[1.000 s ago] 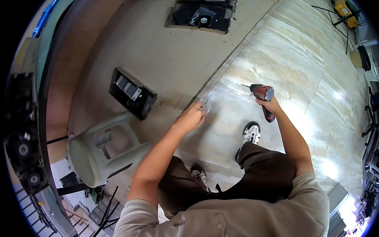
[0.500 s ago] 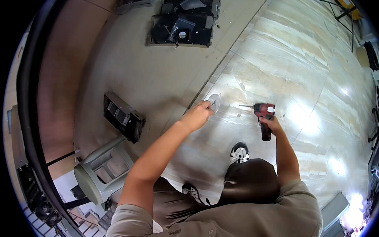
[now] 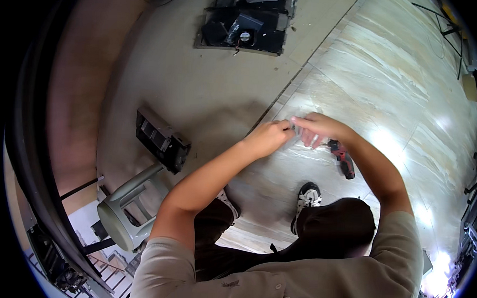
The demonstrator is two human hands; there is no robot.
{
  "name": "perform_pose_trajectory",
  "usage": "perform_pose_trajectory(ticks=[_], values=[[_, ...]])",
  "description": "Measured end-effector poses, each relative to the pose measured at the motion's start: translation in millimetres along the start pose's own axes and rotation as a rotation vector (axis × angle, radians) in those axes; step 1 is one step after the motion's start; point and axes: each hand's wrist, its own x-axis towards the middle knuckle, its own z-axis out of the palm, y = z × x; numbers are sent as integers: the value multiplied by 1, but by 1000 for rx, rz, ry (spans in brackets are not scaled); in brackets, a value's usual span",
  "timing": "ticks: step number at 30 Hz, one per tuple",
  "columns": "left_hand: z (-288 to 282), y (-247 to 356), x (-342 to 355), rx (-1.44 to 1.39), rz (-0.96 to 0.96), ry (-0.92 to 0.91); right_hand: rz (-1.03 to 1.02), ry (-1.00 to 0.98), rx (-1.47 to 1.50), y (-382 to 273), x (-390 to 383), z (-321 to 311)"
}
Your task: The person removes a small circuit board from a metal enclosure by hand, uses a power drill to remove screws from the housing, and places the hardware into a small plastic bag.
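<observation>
Pinched in the fingers of my left hand (image 3: 273,136) is a small clear plastic bag (image 3: 291,142). Close against it, my right hand (image 3: 319,126) reaches in from the right with its fingers apart and somewhat blurred. One fingertip of that hand meets the bag near my left fingertips. What the bag contains is too small to make out. A red and black cordless drill (image 3: 344,160) lies on the tiled floor just below my right hand, its bit partly hidden by the fingers.
Black panels with a fan and plastic bags (image 3: 248,31) lie on the far floor. A dark metal housing (image 3: 161,139) stands at the left, beside a grey-green plastic stool (image 3: 121,216). My shoe (image 3: 309,196) is below the drill. Black tripod-like legs (image 3: 447,31) stand far right.
My right hand has let go of the drill, which now rests on the floor, and has come left to the bag. My left hand has moved slightly right with the bag.
</observation>
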Motion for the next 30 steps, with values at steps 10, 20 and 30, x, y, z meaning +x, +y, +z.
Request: perform_pose_trajectory(ticks=[10,20,30], values=[[-18,-179,-17,-12,-188,575,-289,349,-328,-25,57,1],[-5,-518,-13,382,-1010,420,-417,719,-380,22,-66,35],[-9,-516,-22,620,-823,96,-257,847,-33,50,-99,73]])
